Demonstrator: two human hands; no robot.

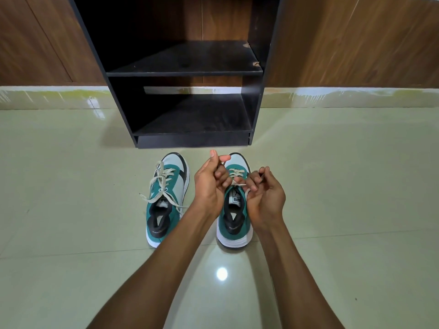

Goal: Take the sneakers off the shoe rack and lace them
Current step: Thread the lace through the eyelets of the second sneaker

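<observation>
Two green, white and black sneakers stand side by side on the floor, toes toward the black shoe rack (190, 72). The left sneaker (166, 203) has a cream lace tied in a bow, its loops and ends lying loose. Over the right sneaker (234, 219), my left hand (210, 184) and my right hand (263, 195) each pinch a part of its cream lace (237, 173), which runs taut between them above the tongue. My fingers hide much of that lace.
The rack's two shelves hold nothing. It stands against a brown wood-panel wall (356, 43) with a pale skirting. Glossy cream floor tiles (71, 210) spread on all sides of the shoes.
</observation>
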